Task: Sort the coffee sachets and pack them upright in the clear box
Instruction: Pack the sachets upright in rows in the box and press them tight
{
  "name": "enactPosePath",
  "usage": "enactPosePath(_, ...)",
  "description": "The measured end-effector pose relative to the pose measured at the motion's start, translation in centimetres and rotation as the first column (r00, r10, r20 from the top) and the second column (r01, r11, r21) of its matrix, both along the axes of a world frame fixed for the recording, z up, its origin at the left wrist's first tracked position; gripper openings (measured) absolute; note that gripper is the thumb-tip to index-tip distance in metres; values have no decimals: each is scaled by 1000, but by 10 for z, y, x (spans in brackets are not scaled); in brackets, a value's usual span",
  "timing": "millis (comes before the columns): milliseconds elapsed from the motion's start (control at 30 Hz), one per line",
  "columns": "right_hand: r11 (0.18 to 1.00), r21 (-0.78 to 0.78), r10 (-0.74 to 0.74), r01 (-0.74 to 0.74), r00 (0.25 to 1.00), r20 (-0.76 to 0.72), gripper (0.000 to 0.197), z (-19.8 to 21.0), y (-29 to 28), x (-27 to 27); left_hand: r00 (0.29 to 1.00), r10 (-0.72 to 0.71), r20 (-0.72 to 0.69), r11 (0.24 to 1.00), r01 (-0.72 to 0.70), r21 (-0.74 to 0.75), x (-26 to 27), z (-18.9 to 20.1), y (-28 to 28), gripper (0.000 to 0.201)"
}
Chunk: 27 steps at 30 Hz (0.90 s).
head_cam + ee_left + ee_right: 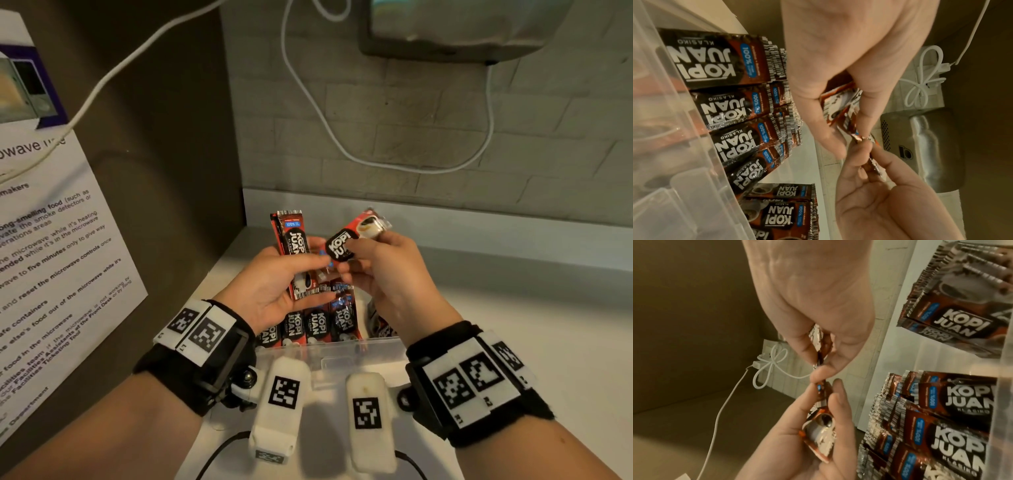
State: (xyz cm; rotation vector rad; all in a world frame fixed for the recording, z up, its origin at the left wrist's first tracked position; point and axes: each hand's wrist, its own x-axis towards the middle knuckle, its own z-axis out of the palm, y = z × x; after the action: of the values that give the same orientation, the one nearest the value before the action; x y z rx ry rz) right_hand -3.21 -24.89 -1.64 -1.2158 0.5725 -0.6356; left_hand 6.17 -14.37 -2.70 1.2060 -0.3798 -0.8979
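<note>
My left hand [301,270] grips a small stack of dark red Kopi Juan sachets [291,253], held nearly upright above the clear box [359,346]. My right hand [356,253] pinches a single sachet [346,240], tilted to the right, its lower end touching the stack. In the left wrist view the stack [840,110] sits between my left fingers, and the right hand [869,203] pinches its sachet [873,162] edge-on. Several sachets [318,325] [725,110] [953,434] stand upright in rows inside the box.
The box stands on a white counter [513,325] in a corner. A paper notice [51,240] hangs on the brown left wall. A white cable [308,96] loops down the tiled back wall below a steel appliance [462,31].
</note>
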Motion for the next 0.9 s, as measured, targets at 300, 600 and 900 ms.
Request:
enactPosePath(300, 916, -401, -84, 2, 979, -187, 23, 5, -11, -12, 972, 229, 57, 973, -228, -28, 10, 4, -2, 19)
enactPosePath(600, 723, -672, -254, -160, 843, -475, 16, -11, -24, 5, 973, 229, -27, 972, -227, 61, 11, 8, -2, 17)
enactPosePath(900, 603, -659, -346, -449, 597, -723, 14, -45, -9, 15, 966, 219, -139, 975, -222, -7, 15, 11, 6, 21)
